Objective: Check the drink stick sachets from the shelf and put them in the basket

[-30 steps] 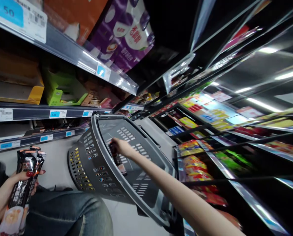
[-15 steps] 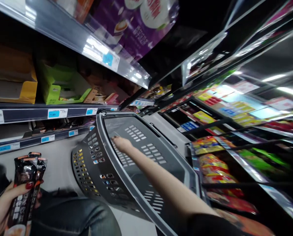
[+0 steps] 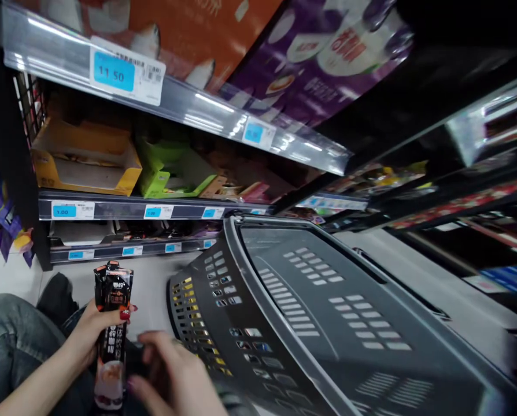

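Left hand (image 3: 91,329): fingers (image 3: 122,315) wrapped and pinching a small bundle of black sachets (image 3: 111,300), thumb with a red nail across the front, other fingers behind. The grip sits about mid-length on the bundle. The orange-trimmed sachet tops stick up above the fingers, and the lighter printed ends hang below them. The bundle is near upright, tilted slightly

Right hand (image 3: 176,375): motion-blurred, low in frame, just right of the left-hand fingers and close to the lower end of the sachets. Its fingers (image 3: 148,341) look loosely apart and a bit curled, with nothing visible between them. Can't tell whether the fingertips touch the sachets

Grey plastic basket (image 3: 198,306): just right of the right-hand fingers, tipped on its side with the perforated wall nearest them and the open mouth facing away to the right. No visible contact with either hand

Jeans knee (image 3: 7,341): left of and below the left-hand fingers

Above and beyond the fingers is shelving:
- yellow carton (image 3: 85,167) and green carton (image 3: 172,179) on the middle shelf
- blue price tag (image 3: 113,72) reading 11.50 on the rail higher up
- orange bags (image 3: 189,29) and purple bags (image 3: 328,63) on top

Light floor (image 3: 154,283) shows between the sachet tops and the basket wall
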`<state>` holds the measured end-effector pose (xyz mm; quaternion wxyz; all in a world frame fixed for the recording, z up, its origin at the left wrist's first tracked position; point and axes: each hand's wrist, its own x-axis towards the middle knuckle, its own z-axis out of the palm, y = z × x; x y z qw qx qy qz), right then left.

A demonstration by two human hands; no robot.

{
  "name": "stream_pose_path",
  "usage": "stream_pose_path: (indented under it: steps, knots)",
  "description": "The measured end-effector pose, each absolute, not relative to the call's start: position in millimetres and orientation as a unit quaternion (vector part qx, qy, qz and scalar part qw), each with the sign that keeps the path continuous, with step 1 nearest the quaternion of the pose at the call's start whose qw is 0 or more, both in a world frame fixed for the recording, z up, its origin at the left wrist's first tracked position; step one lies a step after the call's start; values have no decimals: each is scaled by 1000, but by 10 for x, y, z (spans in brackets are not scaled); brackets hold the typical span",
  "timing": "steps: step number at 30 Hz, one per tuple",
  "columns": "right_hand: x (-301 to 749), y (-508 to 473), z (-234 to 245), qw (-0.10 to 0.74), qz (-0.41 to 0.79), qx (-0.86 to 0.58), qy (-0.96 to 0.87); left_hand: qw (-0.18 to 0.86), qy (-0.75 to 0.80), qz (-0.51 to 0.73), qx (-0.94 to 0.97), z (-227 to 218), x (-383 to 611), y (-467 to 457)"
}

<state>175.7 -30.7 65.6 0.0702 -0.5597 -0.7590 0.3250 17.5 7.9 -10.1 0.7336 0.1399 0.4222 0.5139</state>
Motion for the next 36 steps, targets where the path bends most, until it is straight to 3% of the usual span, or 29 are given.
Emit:
stream_pose_path:
  steps: [3,8,11,16,22,27,36]
  knots:
    - [1301,-66,340,95,368,-616,-690,692,453,547,130,-132,172,90]
    - [1290,127,248,128,416,-587,-683,647,484,577,118,-150,168,151]
    - [1449,149,137,233,505,-558,-616,678,470,553,119,-112,164,154]
    - [1556,212,-72,394,732,-448,-329,700,467,526,122,-117,163,117]
    - [1495,229,-3,564,669,-428,-227,764,397,503,79,-86,152,68]
    - [1562,230,101,572,589,-457,-343,782,383,482,100,37,23,82]
    - [1550,241,144,601,620,-415,-286,796,348,489,78,141,-64,32]
